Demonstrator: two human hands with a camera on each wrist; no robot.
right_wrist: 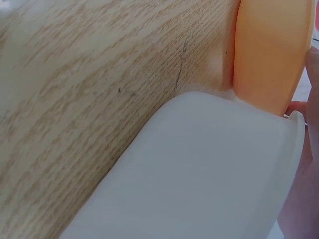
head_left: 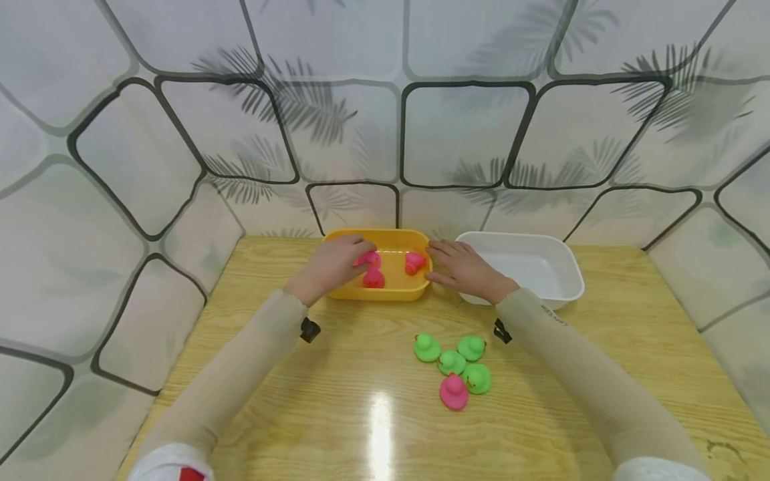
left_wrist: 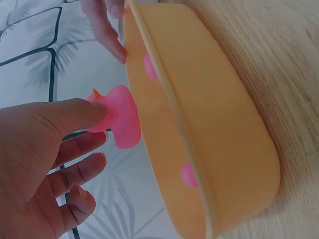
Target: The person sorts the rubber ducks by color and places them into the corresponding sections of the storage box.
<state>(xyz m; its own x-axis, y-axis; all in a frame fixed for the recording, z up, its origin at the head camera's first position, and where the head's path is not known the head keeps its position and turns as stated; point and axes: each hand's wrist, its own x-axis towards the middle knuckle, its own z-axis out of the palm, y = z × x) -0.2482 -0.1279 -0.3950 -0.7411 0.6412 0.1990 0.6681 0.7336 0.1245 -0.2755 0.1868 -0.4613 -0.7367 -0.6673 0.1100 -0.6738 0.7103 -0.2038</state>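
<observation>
My left hand (head_left: 337, 262) pinches a pink rubber duck (left_wrist: 124, 119) between thumb and fingertips, over the left part of the yellow tub (head_left: 391, 294). The other fingers hang loosely below the thumb in the left wrist view. Inside the tub lie a pink duck (head_left: 373, 278) near the front wall and another pink duck (head_left: 415, 262) near the right end; in the left wrist view the wall hides most of both. My right hand (head_left: 466, 268) touches the tub's right rim, fingers fairly straight, its palm over the left edge of the white tub (head_left: 541, 264).
On the wooden table (head_left: 301, 401), in front of the tubs, sit several green ducks (head_left: 451, 363) with one pink duck (head_left: 454, 392) close by. The white tub stands right beside the yellow one. A patterned curtain wall (head_left: 355, 133) rises behind the table.
</observation>
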